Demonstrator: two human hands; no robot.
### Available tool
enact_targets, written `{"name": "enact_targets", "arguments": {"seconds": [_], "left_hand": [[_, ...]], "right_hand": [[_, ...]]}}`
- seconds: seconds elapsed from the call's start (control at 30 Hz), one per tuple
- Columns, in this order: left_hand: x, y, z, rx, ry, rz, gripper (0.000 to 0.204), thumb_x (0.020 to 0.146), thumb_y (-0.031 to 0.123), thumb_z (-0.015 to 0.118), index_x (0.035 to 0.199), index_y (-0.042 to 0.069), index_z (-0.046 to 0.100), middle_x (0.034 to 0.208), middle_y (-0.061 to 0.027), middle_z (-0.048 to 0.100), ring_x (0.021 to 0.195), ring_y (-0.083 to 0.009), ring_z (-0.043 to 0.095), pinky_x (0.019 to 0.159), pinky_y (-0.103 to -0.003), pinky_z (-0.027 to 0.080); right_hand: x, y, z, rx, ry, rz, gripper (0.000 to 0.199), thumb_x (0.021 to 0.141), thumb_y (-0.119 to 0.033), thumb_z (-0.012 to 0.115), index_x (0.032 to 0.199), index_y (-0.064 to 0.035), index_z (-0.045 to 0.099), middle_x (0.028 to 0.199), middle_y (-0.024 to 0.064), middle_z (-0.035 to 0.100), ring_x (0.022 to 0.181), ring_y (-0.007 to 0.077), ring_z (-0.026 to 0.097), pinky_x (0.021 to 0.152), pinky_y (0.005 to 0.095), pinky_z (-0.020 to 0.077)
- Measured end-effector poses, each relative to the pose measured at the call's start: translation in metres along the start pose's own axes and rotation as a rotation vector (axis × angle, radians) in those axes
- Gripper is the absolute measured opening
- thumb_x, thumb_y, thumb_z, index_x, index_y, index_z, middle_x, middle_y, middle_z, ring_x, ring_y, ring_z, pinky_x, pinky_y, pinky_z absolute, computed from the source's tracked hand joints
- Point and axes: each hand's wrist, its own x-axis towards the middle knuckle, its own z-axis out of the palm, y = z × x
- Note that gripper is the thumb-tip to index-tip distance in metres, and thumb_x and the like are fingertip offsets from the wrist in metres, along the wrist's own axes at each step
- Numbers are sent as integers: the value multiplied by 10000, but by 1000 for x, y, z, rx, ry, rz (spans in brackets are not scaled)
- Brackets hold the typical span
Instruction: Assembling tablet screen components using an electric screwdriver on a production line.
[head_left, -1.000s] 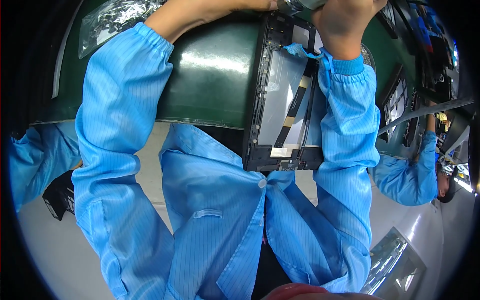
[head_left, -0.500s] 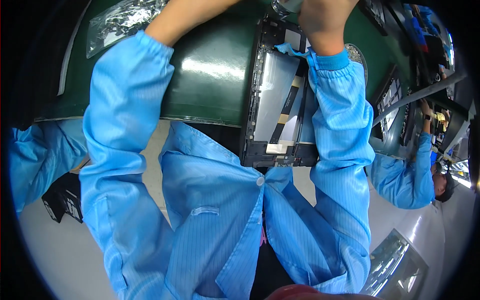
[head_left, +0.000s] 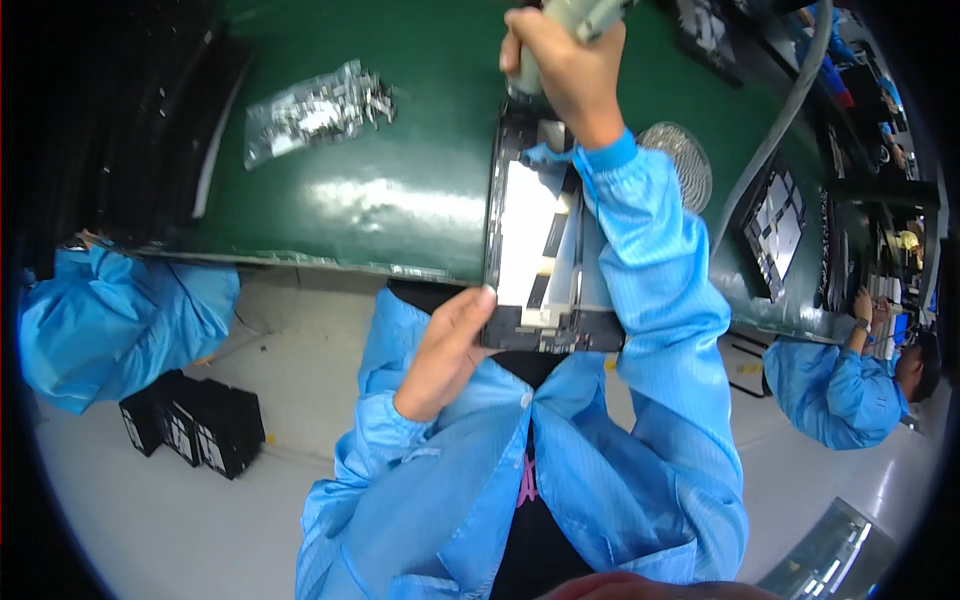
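A black rectangular device frame point(head_left: 493, 200) with a silvery inner plate lies lengthwise before me, its near end reaching past the green table's edge. My left hand point(head_left: 448, 348) is closed on its near left edge, thumb against the side; the other fingers are partly hidden. Over its far end my right hand point(head_left: 578, 70) is wrapped round a pale green power screwdriver point(head_left: 560, 18). The tool's dark nose points down at the frame's far left corner; whether the tip touches is hard to see. My right sleeve hides part of the frame's right side.
On the green table point(head_left: 420, 150) lie a clear bag of small metal parts point(head_left: 320, 112) and a round dish of small metal pieces point(head_left: 682, 160). Another framed panel point(head_left: 775, 230) stands right, near a grey hose point(head_left: 785, 115). Co-workers in blue sit on both sides; black boxes point(head_left: 225, 425) stand on the floor.
My left hand has come back from the table's far side to the frame's near left edge. My right hand, holding the tool, now shows over the frame's far end. The view has shifted.
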Motion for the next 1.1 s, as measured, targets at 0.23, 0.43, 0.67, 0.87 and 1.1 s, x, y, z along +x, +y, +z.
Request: {"name": "enact_targets", "arguments": {"seconds": [0.23,0.43,0.67,0.87,1.1], "left_hand": [[-21,-7,24,667,249,316,290,1047,237,578,1200,-9,574,1006,-15,636,895,-42,529,781,-225,464],[36,104,60,706,234,612,486,1036,161,563,1442,-60,413,1244,-136,631,1090,-152,608,946,-279,491],[291,217,96,735,68,606,396,1034,261,569,1334,4,552,1083,-56,667,912,-110,635,811,-312,533],[409,233,86,735,144,469,395,1005,288,587,1271,-4,607,1048,-58,657,910,-197,650,807,-418,550],[446,243,113,1794,426,1336,383,899,327,657,1149,46,725,1108,-239,664,1011,-419,653,875,-464,532]], "right_hand": [[-27,-60,-98,-158,282,-211,209,843,22,616,1044,47,668,997,148,740,526,125,604,470,267,476],[-55,-95,-192,-462,525,-124,261,814,10,606,1066,45,667,974,118,736,532,104,595,479,248,470],[-55,-80,-240,-559,628,-116,274,783,-20,630,1050,3,689,914,79,740,556,97,611,497,251,484],[-62,-66,-257,-615,611,-206,267,751,-37,670,1012,2,712,885,105,748,816,204,737,726,315,564],[-59,-71,-247,-622,572,-255,180,723,-53,680,899,-14,681,786,126,683,680,263,682,628,343,523]]}}
